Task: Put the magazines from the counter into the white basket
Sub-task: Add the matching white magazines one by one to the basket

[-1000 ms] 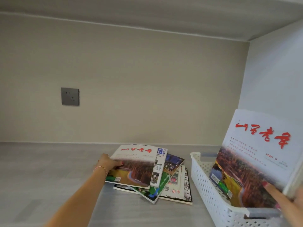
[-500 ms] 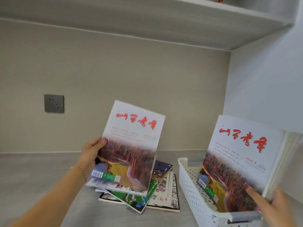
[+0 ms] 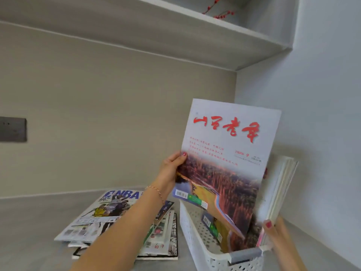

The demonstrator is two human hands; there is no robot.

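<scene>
My left hand (image 3: 169,171) grips the left edge of a magazine (image 3: 226,153) with red brush lettering and a forest cover, held upright over the white basket (image 3: 197,241). Its lower end dips into the basket, in front of several magazines (image 3: 277,192) standing there. My right hand (image 3: 273,229) holds those standing magazines at their lower front edge, tilting them back toward the right wall. A loose pile of magazines (image 3: 109,218) with an NBA issue on top lies flat on the grey counter (image 3: 29,222), left of the basket.
A wall (image 3: 322,133) rises close on the basket's right. A shelf (image 3: 175,26) overhangs the counter, with red berry twigs (image 3: 216,10) on it. A dark socket plate (image 3: 11,130) is on the back wall at left.
My left hand lifted the top red-lettered magazine off the pile and carried it right, over the basket. The NBA issue is now uncovered. My right hand kept holding the standing magazines.
</scene>
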